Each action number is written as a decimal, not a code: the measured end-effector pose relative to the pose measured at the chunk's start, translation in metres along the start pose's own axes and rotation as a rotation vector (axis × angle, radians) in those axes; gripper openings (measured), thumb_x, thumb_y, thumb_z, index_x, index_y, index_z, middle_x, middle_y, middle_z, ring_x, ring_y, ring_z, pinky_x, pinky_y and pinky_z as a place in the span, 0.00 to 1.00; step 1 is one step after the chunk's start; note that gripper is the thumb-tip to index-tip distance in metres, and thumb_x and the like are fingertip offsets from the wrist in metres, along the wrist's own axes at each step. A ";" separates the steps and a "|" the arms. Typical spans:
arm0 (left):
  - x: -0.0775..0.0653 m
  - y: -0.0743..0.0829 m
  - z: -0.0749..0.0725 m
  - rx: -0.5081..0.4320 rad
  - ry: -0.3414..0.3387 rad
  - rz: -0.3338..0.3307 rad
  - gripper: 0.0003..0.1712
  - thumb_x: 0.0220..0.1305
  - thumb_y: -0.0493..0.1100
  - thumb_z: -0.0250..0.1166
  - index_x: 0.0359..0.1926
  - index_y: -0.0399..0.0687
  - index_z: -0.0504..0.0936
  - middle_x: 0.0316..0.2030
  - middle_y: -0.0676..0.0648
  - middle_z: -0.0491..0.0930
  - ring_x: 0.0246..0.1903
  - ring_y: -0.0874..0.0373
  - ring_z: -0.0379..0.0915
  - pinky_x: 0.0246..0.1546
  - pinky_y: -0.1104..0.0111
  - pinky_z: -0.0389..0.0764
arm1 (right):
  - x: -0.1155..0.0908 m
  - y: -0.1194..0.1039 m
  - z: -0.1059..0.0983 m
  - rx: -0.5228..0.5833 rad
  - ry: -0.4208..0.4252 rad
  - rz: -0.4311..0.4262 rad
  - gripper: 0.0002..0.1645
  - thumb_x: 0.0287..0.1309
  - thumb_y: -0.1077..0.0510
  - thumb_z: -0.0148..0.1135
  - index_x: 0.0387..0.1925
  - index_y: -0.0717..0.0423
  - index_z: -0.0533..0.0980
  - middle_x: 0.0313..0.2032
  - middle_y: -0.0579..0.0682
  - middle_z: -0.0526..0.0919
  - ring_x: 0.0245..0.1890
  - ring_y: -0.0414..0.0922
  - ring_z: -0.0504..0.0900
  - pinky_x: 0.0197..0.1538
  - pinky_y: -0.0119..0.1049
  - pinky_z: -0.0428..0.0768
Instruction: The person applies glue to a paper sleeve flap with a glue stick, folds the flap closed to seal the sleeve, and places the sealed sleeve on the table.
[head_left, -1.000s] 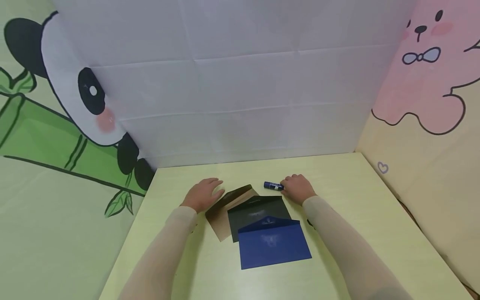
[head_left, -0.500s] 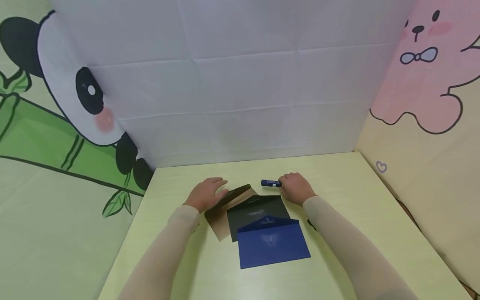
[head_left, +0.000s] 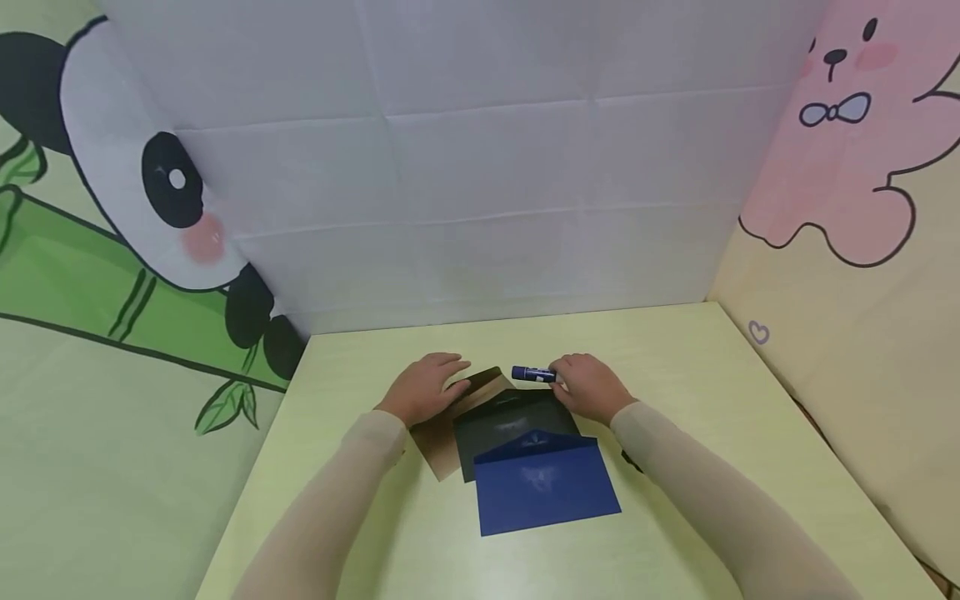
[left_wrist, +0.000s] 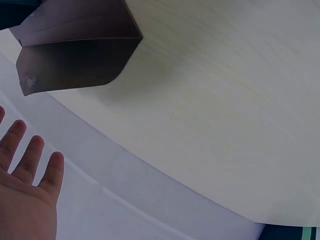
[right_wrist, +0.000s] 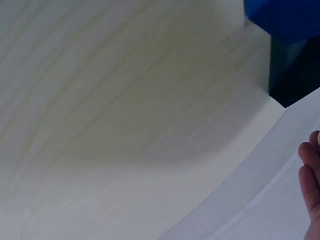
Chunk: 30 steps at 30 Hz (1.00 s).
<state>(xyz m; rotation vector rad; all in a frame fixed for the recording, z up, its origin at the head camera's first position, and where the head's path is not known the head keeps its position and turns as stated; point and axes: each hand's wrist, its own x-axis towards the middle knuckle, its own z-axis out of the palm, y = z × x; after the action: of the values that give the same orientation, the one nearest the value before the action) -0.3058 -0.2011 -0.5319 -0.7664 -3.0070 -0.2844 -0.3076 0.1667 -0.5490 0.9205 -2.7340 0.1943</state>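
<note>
Our R hand (head_left: 591, 388) grips navy tube (head_left: 533, 374); L hand (head_left: 422, 389) loose, fingers extended.
Tube's btwn our hands, twd far edge of table (head_left: 667, 350); brown env. (head_left: 437, 450), blk env. (head_left: 517, 423) & blue env. (head_left: 547, 489) overlap nearer us.

Hands (head_left: 424, 389) closer together, tube (head_left: 533, 374) farther left

Both arms (head_left: 330, 500) stretch forward, left hand (head_left: 423, 389) spread, right hand (head_left: 590, 387) curled.

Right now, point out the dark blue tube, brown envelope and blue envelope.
Dark blue tube (head_left: 532, 374), head view: mid-barrel.
Brown envelope (head_left: 437, 444), head view: lower body.
Blue envelope (head_left: 547, 487), head view: below the flap.
</note>
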 end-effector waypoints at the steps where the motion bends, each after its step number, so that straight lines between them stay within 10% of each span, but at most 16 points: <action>1: 0.001 0.003 0.000 0.002 0.003 0.008 0.33 0.93 0.62 0.59 0.85 0.54 0.81 0.85 0.42 0.79 0.86 0.40 0.74 0.88 0.41 0.75 | -0.001 -0.002 -0.001 -0.001 0.002 -0.008 0.17 0.81 0.54 0.74 0.61 0.60 0.88 0.54 0.56 0.96 0.51 0.53 0.94 0.64 0.54 0.93; 30: 0.020 0.070 -0.012 -0.063 -0.006 0.129 0.16 0.86 0.54 0.74 0.63 0.53 0.95 0.52 0.52 0.96 0.57 0.52 0.88 0.65 0.55 0.92 | -0.004 -0.025 -0.014 -0.075 0.219 -0.279 0.20 0.72 0.51 0.85 0.57 0.55 0.90 0.47 0.49 0.96 0.47 0.47 0.95 0.58 0.45 0.95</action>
<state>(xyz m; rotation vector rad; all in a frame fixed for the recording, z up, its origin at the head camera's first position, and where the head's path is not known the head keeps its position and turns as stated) -0.2902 -0.1338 -0.5070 -0.9637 -2.9495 -0.3748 -0.2867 0.1516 -0.5359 1.1707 -2.3675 0.1295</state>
